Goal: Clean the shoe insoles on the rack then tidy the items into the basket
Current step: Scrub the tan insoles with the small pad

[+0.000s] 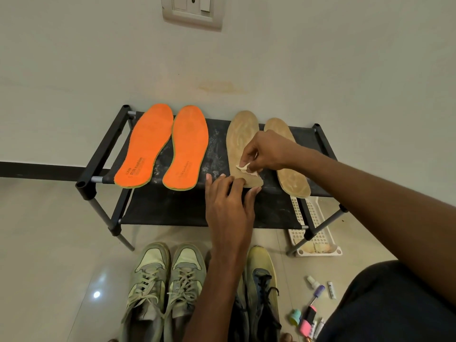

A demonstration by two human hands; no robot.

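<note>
Two orange insoles [145, 146] [188, 149] lie on the left of the black rack's [98, 159] top shelf. Two tan insoles lie on the right of it. My right hand [266, 151] pinches a small white wipe [244, 167] against the heel half of the left tan insole [240, 134]. My left hand [228, 206] presses that insole's heel end down with its fingertips. The right tan insole [292, 180] lies untouched, partly behind my right wrist. A white perforated basket [318, 240] sits on the floor under the rack's right end.
A pale green pair of sneakers [162, 280] and a yellow-and-dark shoe [261, 280] stand on the floor in front of the rack. Small bottles, tubes and markers [313, 309] are scattered at the lower right. My dark-clothed knee [399, 304] fills the corner.
</note>
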